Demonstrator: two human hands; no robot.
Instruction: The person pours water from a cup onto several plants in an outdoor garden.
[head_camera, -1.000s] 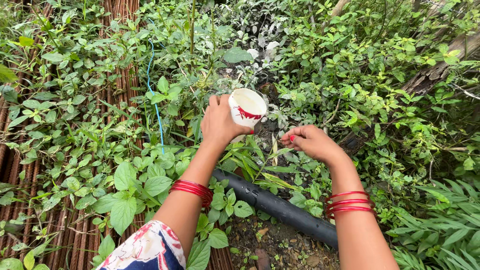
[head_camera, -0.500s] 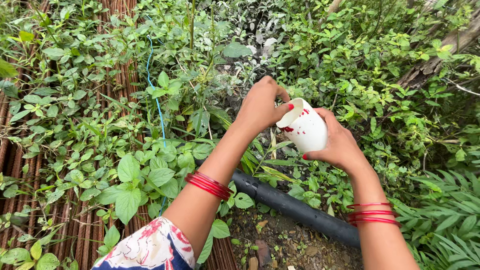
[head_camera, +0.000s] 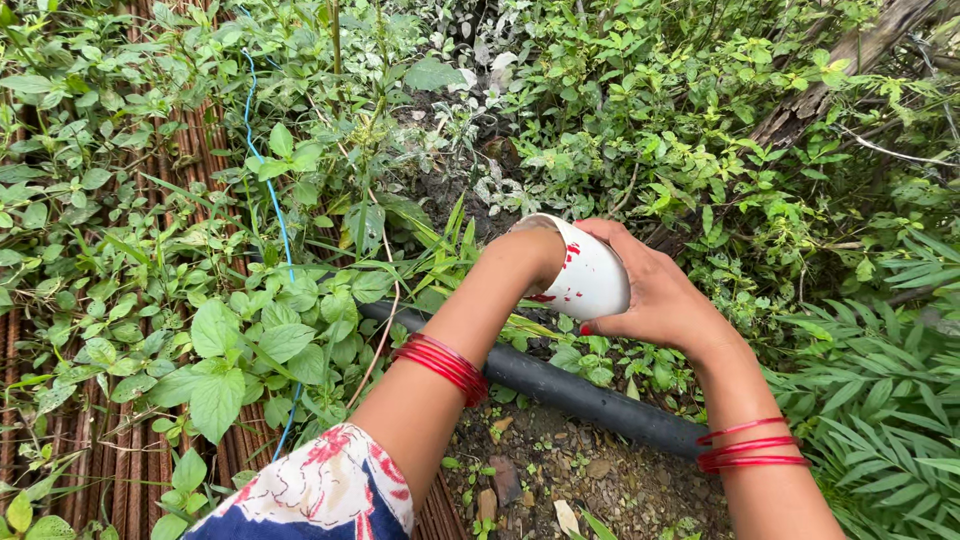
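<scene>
A white cup (head_camera: 592, 282) with red marks lies tilted on its side above the weeds, mouth facing left. My right hand (head_camera: 662, 298) grips it from the outside, fingers wrapped round its wall. My left hand (head_camera: 527, 252) is pushed into the cup's mouth up to the wrist, so its fingers are hidden inside. Both forearms wear red bangles.
A black pipe (head_camera: 585, 398) runs diagonally under my arms over bare soil (head_camera: 560, 470). Rusty iron rods (head_camera: 150, 485) lie at the left under leafy weeds, with a thin blue cord (head_camera: 270, 195) across them. A weathered log (head_camera: 850, 55) sits at top right. Dense plants surround everything.
The cup passed from my left hand to my right. My left hand then moved from the rim into the cup, which tipped further onto its side.
</scene>
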